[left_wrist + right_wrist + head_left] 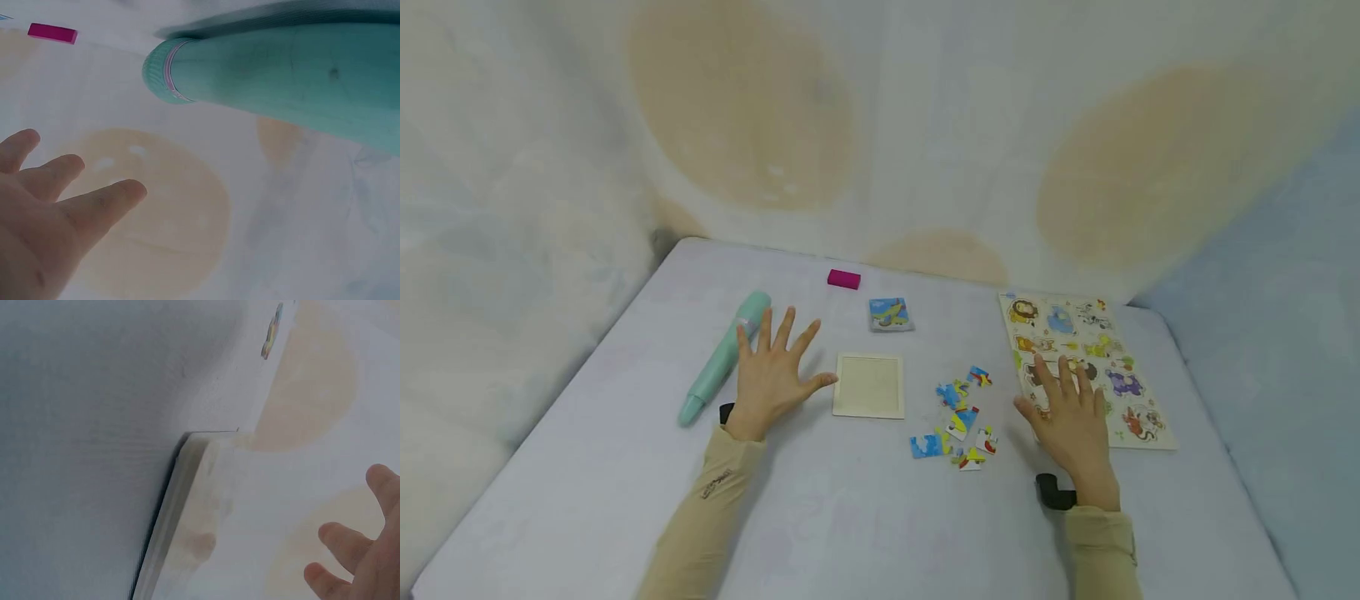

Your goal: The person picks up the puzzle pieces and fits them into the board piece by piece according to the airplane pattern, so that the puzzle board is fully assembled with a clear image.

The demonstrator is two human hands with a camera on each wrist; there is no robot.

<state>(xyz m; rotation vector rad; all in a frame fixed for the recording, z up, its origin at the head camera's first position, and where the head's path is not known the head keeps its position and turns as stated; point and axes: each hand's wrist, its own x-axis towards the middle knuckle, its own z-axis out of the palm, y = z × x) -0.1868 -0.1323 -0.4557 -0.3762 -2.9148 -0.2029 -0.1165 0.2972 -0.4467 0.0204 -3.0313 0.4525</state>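
Note:
My left hand (769,385) is spread, palm down, between a long mint-green tapered object (718,367) and a pale square tray (868,386). Its thumb points at the tray's left edge; whether it touches cannot be told. Nothing is in this hand. In the left wrist view the object's ribbed end (159,72) lies beyond the fingers (106,206). My right hand (1071,429), fingers apart and holding nothing, is over the lower left of an animal picture board (1116,414), hiding part of it. Loose jigsaw pieces (927,447) lie between the tray and this hand.
A small square packet (889,314) with a blue and yellow picture lies behind the tray. Farther back is a magenta block (844,279). A patterned cloth wall (925,150) rises behind the white table (850,517).

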